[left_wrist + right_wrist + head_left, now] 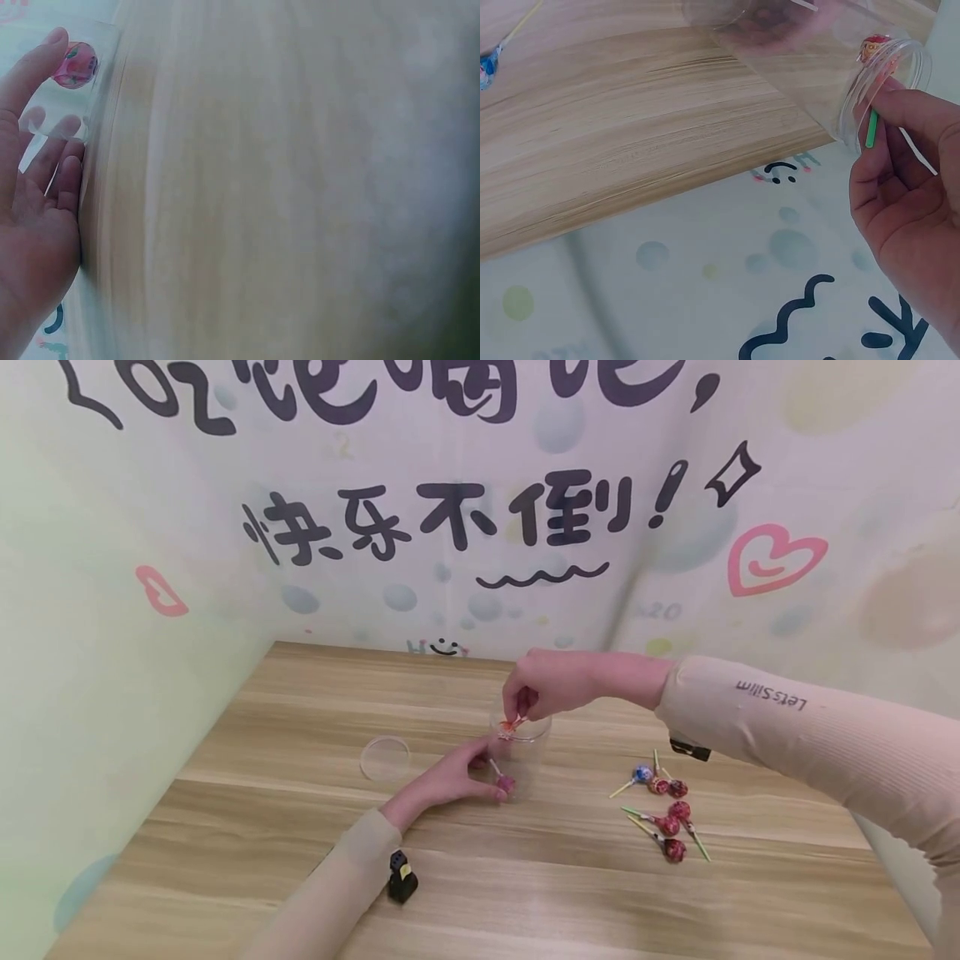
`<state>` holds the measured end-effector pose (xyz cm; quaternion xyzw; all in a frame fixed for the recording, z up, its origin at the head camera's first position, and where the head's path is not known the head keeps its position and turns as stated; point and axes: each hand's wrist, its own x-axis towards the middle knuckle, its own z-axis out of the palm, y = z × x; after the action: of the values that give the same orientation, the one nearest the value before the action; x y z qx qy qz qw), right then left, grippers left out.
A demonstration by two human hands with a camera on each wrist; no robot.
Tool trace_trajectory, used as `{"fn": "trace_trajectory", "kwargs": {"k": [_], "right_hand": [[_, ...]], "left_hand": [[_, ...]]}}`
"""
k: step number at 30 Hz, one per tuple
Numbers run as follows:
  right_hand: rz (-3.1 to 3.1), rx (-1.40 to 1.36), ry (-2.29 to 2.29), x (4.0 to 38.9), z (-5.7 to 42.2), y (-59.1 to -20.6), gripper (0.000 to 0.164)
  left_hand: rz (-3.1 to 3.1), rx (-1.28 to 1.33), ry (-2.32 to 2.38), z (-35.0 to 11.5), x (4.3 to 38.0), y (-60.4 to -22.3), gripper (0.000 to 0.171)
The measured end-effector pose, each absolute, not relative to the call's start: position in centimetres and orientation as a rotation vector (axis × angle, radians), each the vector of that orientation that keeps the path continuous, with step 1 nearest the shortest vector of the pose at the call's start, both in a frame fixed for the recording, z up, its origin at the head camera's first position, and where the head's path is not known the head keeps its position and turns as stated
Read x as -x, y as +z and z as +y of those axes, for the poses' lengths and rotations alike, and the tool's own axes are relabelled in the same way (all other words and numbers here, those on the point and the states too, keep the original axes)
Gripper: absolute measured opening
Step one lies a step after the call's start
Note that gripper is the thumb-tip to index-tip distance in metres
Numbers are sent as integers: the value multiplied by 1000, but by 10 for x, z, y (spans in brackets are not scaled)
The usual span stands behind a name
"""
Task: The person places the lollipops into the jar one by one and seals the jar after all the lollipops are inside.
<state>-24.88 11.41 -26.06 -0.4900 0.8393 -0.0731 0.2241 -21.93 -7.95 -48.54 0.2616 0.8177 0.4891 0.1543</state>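
Note:
A clear plastic jar (531,768) stands on the wooden table, seen in the head view. My left hand (448,777) grips its side, thumb low and fingers behind, and the left wrist view shows the thumb (45,56) against the wall. Inside at the bottom lies a pink-wrapped lollipop (506,785) with a white stick. At the jar's mouth my right hand (555,685) pinches another lollipop (507,727). In the right wrist view its green stick (872,129) is between thumb and fingers, and its orange-red wrapped head (874,49) is within the rim.
To the right on the table lie several wrapped lollipops (669,825), in red and blue. A round clear lid (386,759) rests left of the jar. Behind the table hangs a printed backdrop (450,577). Black devices (402,878) sit at both wrists.

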Motion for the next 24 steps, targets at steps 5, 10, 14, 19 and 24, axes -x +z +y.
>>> {"fn": "trace_trajectory", "kwargs": {"k": [5,10,14,19,24], "right_hand": [[2321,1386,-218,248,115,-261,25],[2338,1380,-229,247,117,-259,27],[2338,1359,-229,247,119,-259,28],[2340,1341,-229,246,120,-259,27],[2347,1334,-235,244,122,-258,26]], "left_hand": [[2331,-776,1420,-80,220,-486,67],[2297,-800,1444,-79,220,-484,65],[2304,-762,1429,-80,220,-483,70],[2329,-767,1404,-79,221,-484,73],[2335,-783,1403,-79,221,-485,73]]}}
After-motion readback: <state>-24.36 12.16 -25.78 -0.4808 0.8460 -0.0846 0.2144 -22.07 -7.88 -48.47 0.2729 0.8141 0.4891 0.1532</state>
